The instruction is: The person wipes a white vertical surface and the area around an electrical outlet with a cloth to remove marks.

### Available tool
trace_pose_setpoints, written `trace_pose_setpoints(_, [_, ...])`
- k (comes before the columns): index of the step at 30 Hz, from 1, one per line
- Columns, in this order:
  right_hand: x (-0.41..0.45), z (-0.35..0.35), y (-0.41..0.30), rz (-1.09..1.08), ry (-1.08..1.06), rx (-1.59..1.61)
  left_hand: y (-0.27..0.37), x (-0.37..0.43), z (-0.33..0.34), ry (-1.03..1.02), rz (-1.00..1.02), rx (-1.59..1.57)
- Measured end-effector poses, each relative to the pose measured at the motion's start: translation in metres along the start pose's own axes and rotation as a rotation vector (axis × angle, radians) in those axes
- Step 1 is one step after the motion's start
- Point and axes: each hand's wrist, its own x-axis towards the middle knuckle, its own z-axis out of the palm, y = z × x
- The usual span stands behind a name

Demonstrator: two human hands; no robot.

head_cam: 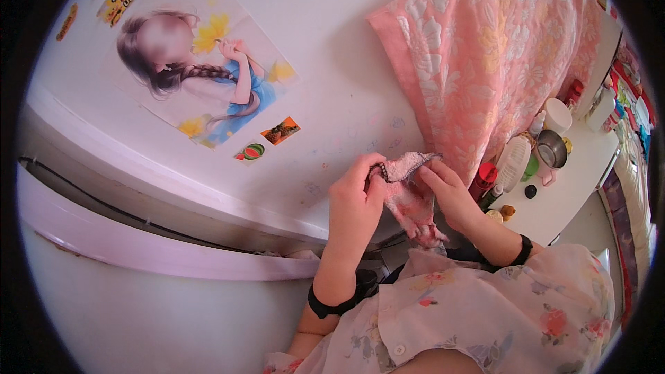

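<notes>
My left hand (361, 192) pinches one edge of a small pink terry cloth (408, 200) with dark stitching along its rim. On the other side, my right hand (447, 187) grips the same stitched edge between thumb and fingers. The cloth spans the gap between both hands, and its crumpled lower part hangs down towards my body. Behind it stands a white wall or panel (332, 114) with faint coloured marks. A large pink floral cloth (483, 57) drapes above and to the right of my right hand, close to it.
At right, a white surface (566, 202) carries a metal cup (550, 149), a white ribbed item (514, 163), a red-lidded container (484, 176) and several bottles. A poster (208, 72) and stickers are on the panel. A pale pink curved edge (156, 249) runs at lower left.
</notes>
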Motion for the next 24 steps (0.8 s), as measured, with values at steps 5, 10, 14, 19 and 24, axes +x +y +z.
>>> trace_pose_setpoints(5, [-0.008, -0.001, 0.02, -0.117, -0.258, -0.245, 0.021, 0.001, 0.014, -0.12, 0.206, -0.009])
trace_pose_setpoints(10, [-0.008, 0.019, 0.013, -0.286, -0.033, -0.281, 0.023, -0.006, 0.008, -0.227, 0.209, -0.092])
trace_pose_setpoints(14, [0.019, 0.024, -0.005, -0.501, 0.055, 0.154, 0.023, 0.0, -0.019, -0.199, 0.192, -0.204])
trace_pose_setpoints(19, [0.072, 0.015, -0.003, -1.069, 0.058, -0.957, 0.019, 0.005, -0.055, -0.01, 0.022, -0.466])
trace_pose_setpoints(24, [0.121, 0.024, 0.018, -1.441, -0.007, -1.399, 0.016, 0.01, -0.083, 0.326, 0.008, -0.478])
